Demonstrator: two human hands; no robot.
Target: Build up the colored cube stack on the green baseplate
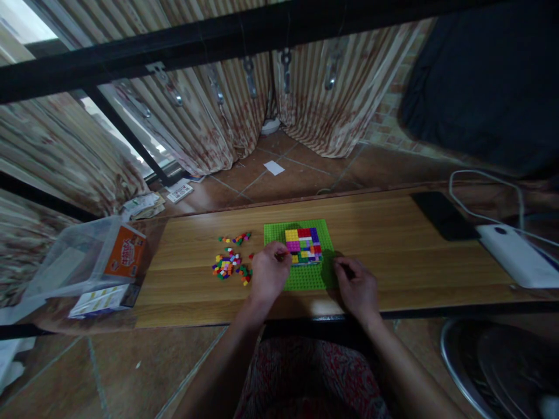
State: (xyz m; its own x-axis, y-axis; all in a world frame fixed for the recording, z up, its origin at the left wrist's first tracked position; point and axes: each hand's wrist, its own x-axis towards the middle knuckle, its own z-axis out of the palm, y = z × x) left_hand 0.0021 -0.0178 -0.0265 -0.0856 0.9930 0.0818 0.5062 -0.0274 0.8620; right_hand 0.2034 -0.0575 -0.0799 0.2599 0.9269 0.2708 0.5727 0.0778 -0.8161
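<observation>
A green baseplate lies on the wooden table with a block of coloured bricks built on it. My left hand rests on the plate's left edge, its fingers pinched at the left side of the brick block; what they hold is too small to make out. My right hand lies curled at the plate's near right corner, fingers closed, touching the plate. A heap of small loose coloured bricks is scattered just left of my left hand.
A clear plastic bag with an orange box and leaflets sits at the table's left end. A black phone, a white power bank and a white cable lie at the right. A black bar crosses overhead.
</observation>
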